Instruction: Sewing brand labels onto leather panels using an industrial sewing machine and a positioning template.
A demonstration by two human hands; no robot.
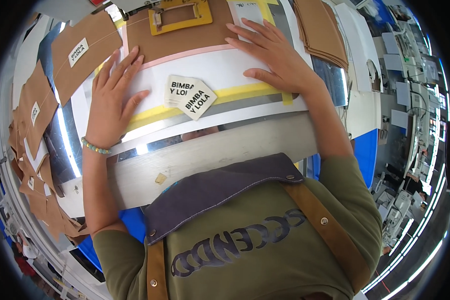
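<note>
My left hand [114, 95] lies flat with fingers apart, its fingertips at the left end of a brown fabric piece [190, 45]. My right hand [270, 57] is spread open, its fingertips on the right end of that piece and the white sheet beside it. The piece lies against a pink strip [185, 57] on a white sheet [225, 67] edged with yellow tape [247, 95]. A yellow clamp frame [184, 28] rests over the far part of the fabric. Between my hands sit a few white printed labels [199, 101], partly overlapping. Neither hand holds anything.
At the left, a brown piece bearing a white label [78, 52] lies near a loose heap of similar pieces [40, 107]. A stack of brown pieces [319, 30] stands at the right. The metal table edge [225, 147] runs before my body.
</note>
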